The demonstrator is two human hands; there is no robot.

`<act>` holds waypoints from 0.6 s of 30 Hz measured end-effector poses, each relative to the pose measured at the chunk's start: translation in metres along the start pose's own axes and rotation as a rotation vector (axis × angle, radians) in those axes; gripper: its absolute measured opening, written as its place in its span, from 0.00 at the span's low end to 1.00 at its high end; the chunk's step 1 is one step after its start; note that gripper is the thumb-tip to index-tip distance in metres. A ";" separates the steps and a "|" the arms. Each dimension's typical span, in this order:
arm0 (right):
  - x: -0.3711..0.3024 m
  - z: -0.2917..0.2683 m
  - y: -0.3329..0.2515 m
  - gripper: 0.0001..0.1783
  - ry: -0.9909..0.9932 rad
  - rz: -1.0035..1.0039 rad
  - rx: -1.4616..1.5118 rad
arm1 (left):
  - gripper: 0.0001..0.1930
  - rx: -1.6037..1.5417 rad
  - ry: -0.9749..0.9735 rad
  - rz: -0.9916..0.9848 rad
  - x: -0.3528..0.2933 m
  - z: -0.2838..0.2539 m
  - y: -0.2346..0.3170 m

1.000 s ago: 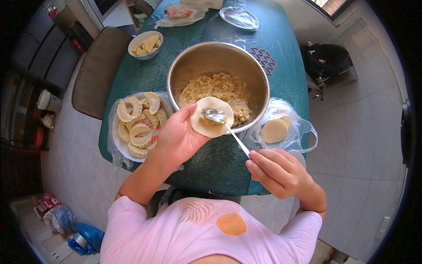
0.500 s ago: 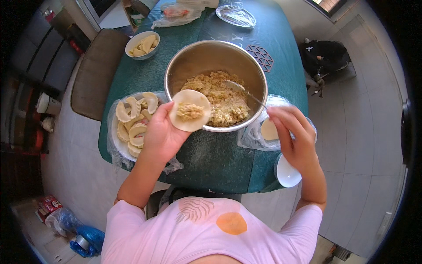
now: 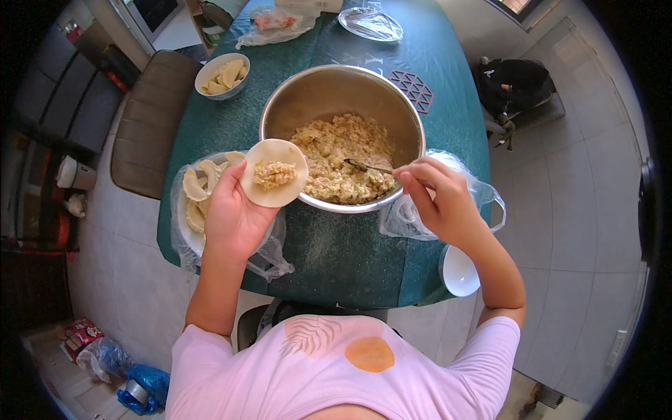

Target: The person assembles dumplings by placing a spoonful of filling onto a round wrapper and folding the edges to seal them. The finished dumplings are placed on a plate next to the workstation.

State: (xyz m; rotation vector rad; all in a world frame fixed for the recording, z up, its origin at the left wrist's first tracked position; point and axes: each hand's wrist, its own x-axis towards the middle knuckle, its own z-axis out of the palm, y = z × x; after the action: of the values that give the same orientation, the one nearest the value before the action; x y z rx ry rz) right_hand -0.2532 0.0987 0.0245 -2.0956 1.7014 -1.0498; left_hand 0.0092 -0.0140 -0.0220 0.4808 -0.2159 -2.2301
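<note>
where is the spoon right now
In the head view, the spoon is in the right hand, its head at the filling inside the steel bowl, to the right of the round wrapper on the left hand.

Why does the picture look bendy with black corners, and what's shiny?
Head view: the fisheye lens curves lines between the floor tiles and leaves black corners; also head view: light gleams on the steel bowl and pales the far end of the green table.
</note>
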 end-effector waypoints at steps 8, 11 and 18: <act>0.005 0.002 0.042 0.14 0.163 0.534 0.574 | 0.21 0.050 0.104 0.009 0.002 0.012 -0.003; 0.004 -0.004 0.052 0.15 0.285 0.695 0.740 | 0.21 0.069 0.101 0.018 0.002 0.012 -0.003; -0.002 -0.032 0.057 0.14 0.395 0.630 0.801 | 0.21 0.070 0.099 -0.046 0.013 0.018 -0.017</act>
State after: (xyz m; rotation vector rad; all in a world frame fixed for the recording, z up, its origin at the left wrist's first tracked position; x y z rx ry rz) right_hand -0.3171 0.0920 0.0121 -0.8312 1.5330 -1.6053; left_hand -0.0180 -0.0131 -0.0146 0.6380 -0.2337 -2.2430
